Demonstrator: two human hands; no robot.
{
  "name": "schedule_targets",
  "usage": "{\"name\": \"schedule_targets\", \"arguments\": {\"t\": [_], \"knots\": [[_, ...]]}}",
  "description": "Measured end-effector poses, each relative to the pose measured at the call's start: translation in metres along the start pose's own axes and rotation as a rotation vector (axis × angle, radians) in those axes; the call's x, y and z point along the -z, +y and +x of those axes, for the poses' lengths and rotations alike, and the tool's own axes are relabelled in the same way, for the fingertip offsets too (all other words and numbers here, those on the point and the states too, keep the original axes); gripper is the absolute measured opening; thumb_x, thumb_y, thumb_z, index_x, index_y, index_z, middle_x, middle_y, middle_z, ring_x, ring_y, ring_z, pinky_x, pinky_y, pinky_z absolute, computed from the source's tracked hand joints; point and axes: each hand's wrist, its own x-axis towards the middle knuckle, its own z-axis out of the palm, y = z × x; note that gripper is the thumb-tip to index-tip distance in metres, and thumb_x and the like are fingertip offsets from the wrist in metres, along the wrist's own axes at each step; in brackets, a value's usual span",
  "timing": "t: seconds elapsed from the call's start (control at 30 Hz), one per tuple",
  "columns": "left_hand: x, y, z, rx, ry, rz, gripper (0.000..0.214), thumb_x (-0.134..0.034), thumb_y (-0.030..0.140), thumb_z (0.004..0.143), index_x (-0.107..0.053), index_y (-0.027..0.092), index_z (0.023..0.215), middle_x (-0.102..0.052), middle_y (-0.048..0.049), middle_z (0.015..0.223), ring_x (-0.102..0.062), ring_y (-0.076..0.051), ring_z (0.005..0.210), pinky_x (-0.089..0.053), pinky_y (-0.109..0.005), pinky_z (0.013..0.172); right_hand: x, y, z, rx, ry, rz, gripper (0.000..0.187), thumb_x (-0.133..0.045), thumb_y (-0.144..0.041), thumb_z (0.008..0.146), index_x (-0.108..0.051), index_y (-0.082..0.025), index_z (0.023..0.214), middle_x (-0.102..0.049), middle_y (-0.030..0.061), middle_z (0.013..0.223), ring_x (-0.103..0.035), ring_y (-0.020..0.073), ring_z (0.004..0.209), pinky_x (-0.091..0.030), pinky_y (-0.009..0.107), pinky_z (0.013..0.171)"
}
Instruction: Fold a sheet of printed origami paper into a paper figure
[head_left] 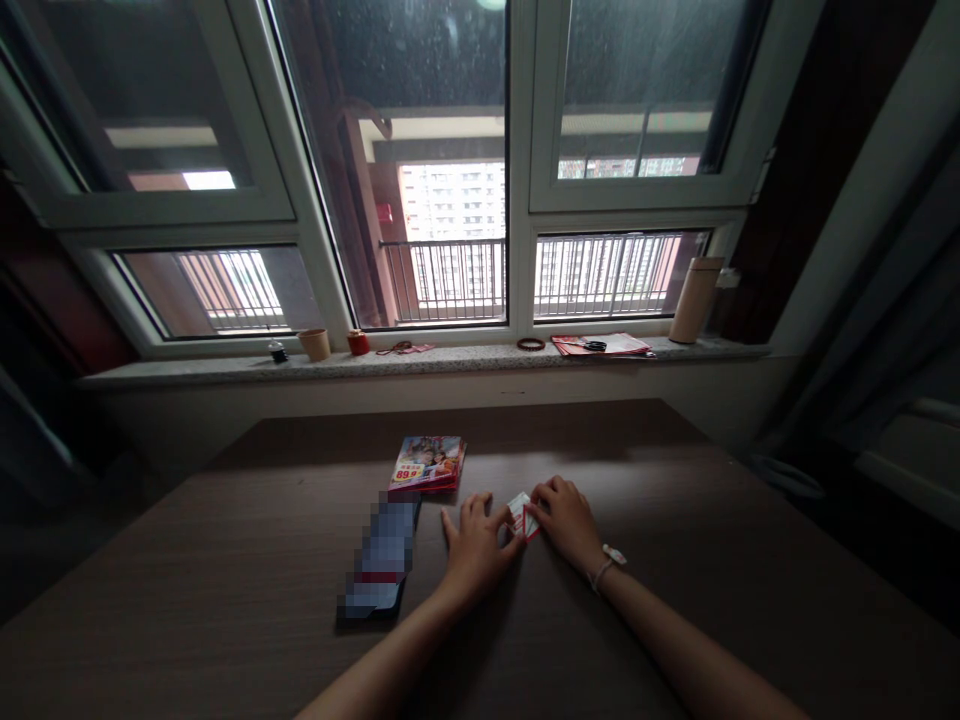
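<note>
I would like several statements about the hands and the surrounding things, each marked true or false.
1. The left hand and right hand touch a small red-and-white paper piece. True.
2. The right wrist is bare. False: it wears a pale beaded bracelet.
3. A dark rectangular phone lies left of both hands. True.
4. Nothing lies beyond the phone. False: a stack of glossy, colourful printed sheets lies there.
5. A tan cylindrical flask stands on the speckled stone windowsill. True.
</note>
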Motion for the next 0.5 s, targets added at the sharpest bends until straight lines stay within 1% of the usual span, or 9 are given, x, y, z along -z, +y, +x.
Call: {"name": "schedule_targets", "arguments": {"t": [0.27, 0.5], "knots": [[0.0009, 0.0009, 0.0, 0.004, -0.002, 0.001, 0.035, -0.057, 0.049, 0.083, -0.062, 0.038, 0.115, -0.043, -0.0064, 0.144, -0.03, -0.031, 0.137, -0.008, -0.068, 0.109, -0.0007, -0.0006, -0.0008, -0.001, 0.004, -0.027, 0.012, -0.058, -0.036, 0.087, -0.064, -0.026, 0.09, -0.057, 0.0042, 0.096, -0.051, 0.0205, 0.096, -0.038, 0.03, 0.083], [-0.0002, 0.0012, -0.0001, 0.0, 0.001, 0.002, 0.033, -0.058, 0.048, 0.082, -0.064, 0.036, 0.111, -0.043, -0.0066, 0.145, -0.029, -0.031, 0.137, -0.007, -0.068, 0.108, 0.0005, -0.0028, -0.0017, 0.005, 0.0, -0.046, 0.011, -0.058, -0.035, 0.088, -0.064, -0.026, 0.091, -0.057, 0.0039, 0.097, -0.051, 0.0202, 0.096, -0.037, 0.03, 0.084]]}}
